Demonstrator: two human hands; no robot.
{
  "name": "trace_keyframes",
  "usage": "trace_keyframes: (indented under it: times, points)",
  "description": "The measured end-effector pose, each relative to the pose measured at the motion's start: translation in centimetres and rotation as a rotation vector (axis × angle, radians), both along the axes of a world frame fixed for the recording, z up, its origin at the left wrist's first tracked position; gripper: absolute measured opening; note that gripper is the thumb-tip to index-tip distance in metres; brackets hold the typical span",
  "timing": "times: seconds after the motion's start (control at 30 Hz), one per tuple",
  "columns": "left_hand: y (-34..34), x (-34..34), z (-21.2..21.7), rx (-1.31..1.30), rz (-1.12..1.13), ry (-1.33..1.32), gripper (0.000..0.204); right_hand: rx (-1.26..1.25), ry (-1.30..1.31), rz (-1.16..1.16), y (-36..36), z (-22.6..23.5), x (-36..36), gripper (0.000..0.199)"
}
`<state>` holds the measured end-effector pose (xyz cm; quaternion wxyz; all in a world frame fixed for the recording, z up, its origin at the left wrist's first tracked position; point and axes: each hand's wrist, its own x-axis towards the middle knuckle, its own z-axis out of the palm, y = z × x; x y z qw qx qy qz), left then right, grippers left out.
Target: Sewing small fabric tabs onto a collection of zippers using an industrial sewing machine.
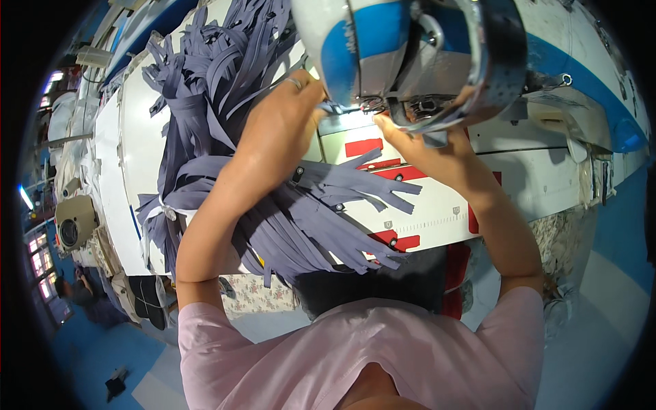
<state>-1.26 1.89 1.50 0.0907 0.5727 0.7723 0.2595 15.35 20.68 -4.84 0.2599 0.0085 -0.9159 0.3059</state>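
Both hands pinch 1 grey-purple fabric strip (336, 108) under the needle of the sewing machine (410, 55), the left hand (283, 116) gripping and the right hand (410, 140) pressing, while the large pile of strips (225, 82) suggests much work remains.

Pink short sleeves on show here, a soft pale pink shirt (355, 348) filling the lower part of the view, its fabric lightly creased across the chest and shoulders. Sleeves end above the elbows, so both forearms come out bare. On the left hand (283, 113) there's a ring (294, 83) (a slim silvery band). The right hand (417, 140) shows bare fingers.
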Motion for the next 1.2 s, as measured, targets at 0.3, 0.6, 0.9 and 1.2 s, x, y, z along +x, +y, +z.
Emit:
trace_keyframes:
  times: [0.3, 0.6, 0.9, 1.2]
  points:
    - [0.2, -2.7, 1.3, 0.251, 0.210, 0.808, 0.029, -0.123, -0.204, 0.141, -3.2, 3.0, 1.6, 0.020]
    - [-4.6, 0.9, 1.4, -0.102, -0.207, -0.063, 0.036, -0.008, -0.076, 0.071, -3.3, 2.7, 1.2, 0.011]
    - [-6.7, -0.8, 2.9, -0.114, -0.235, 0.330, 0.027, -0.052, -0.213, 0.192, -3.2, 4.2, 1.4, 0.016]
    - [-1.6, 0.5, -1.3, 0.334, -0.334, 0.689, 0.019, -0.049, 0.124, -0.116, -2.8, 2.2, 0.9, 0.015]
